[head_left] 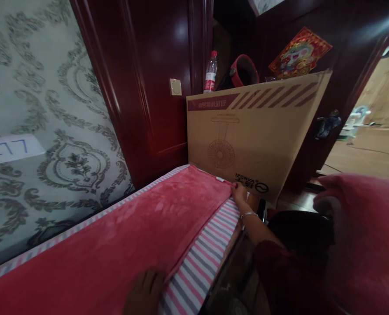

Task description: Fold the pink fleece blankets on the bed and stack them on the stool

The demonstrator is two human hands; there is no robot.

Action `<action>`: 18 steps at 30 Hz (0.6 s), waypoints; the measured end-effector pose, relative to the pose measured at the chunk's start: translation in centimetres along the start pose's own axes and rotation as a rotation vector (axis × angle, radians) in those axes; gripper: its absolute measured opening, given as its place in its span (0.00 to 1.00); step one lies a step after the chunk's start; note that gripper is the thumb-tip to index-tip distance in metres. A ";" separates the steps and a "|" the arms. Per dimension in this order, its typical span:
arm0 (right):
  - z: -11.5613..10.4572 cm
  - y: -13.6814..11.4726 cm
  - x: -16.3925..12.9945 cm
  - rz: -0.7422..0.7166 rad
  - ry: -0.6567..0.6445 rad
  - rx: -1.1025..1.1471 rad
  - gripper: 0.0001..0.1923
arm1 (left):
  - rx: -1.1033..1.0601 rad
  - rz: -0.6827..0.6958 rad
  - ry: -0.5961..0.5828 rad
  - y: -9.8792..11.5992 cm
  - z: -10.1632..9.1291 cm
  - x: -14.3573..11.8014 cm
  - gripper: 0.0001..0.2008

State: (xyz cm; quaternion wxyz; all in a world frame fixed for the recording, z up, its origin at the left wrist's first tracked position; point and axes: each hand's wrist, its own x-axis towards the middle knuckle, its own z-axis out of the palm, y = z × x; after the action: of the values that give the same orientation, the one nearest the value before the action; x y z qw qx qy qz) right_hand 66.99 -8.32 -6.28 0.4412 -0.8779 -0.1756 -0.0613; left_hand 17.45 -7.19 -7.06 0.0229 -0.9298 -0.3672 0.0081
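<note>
A red plush blanket (141, 232) lies spread over a bed with a pink, grey and white striped sheet (204, 253) showing along its near side. My right hand (239, 192), with a bracelet on the wrist, pinches the blanket's far corner next to a cardboard box. My left hand (145, 291) rests flat on the blanket's near edge at the bottom of the view, fingers pressing the fabric down.
A large cardboard fan box (256, 131) stands against the foot of the bed. A water bottle (210, 72) and a red round object (243, 70) sit behind it. Patterned wallpaper (50, 109) is left, a dark wooden door (161, 78) beyond, a pink plush bundle (368, 236) right.
</note>
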 end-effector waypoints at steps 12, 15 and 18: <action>0.4 -4.7 -8.6 -0.473 -0.166 -0.278 0.37 | 0.031 0.151 0.075 0.3 -1.0 -0.2 0.32; 1.1 -4.6 -10.6 -0.458 -0.347 -0.424 0.39 | 0.058 0.199 0.160 0.1 -0.1 -0.3 0.30; 0.7 -4.4 -10.9 -0.415 -0.382 -0.454 0.39 | 0.074 0.213 0.256 0.4 0.4 -0.4 0.28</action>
State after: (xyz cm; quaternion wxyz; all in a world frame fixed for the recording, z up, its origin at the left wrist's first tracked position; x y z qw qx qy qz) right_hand 55.27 -8.10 -6.27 0.1723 -0.8949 -0.4111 -0.0219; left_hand 17.39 -7.72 -7.46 0.1027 -0.9554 -0.2601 -0.0944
